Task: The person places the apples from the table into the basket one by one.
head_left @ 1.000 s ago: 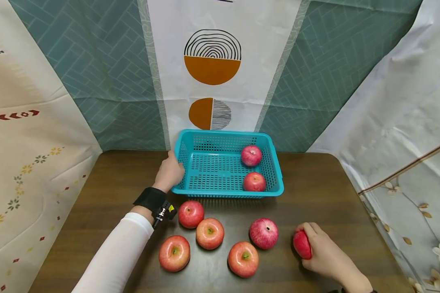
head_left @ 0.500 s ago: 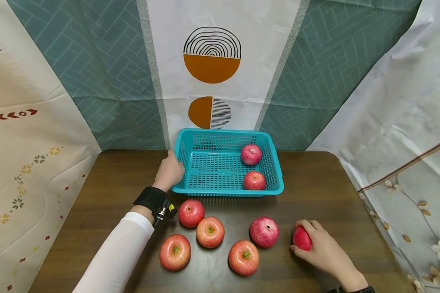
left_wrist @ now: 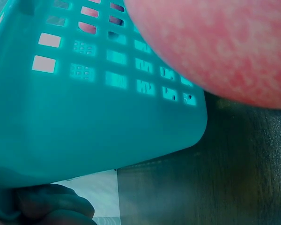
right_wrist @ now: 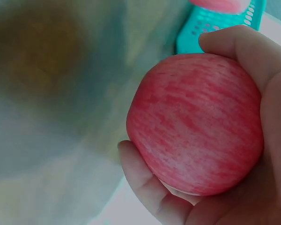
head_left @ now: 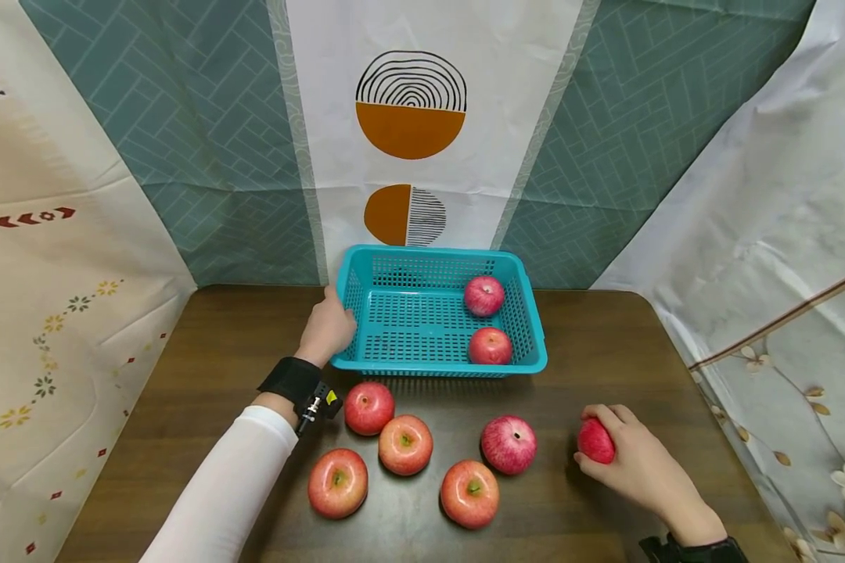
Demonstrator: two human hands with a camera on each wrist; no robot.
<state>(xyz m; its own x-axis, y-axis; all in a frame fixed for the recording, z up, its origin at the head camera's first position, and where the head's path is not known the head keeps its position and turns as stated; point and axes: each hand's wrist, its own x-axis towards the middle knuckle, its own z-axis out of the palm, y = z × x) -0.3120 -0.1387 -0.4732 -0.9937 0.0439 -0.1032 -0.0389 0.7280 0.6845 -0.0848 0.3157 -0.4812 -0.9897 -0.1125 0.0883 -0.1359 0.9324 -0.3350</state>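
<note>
My left hand [head_left: 326, 328] grips the left rim of a turquoise plastic basket [head_left: 422, 369]; in the left wrist view its curled fingers [left_wrist: 56, 206] show under the basket's edge. Two red apples [head_left: 484, 295] sit at the right end of the basket. At the right of the table, my right hand [head_left: 637, 465] holds a red apple [head_left: 596, 440]. The right wrist view shows thumb and fingers curled round this apple [right_wrist: 196, 124]. Whether it touches the table I cannot tell.
Several apples stand on the brown table before the basket: a dark red one [head_left: 508, 444] nearest the right hand, a lighter one [head_left: 469, 494] in front, others [head_left: 405, 444] near the left forearm. Patterned cloths hang behind and at both sides.
My right hand has shifted a little to the right and away from me with the apple, its grip slightly turned. The left hand and the basket stay in place.
</note>
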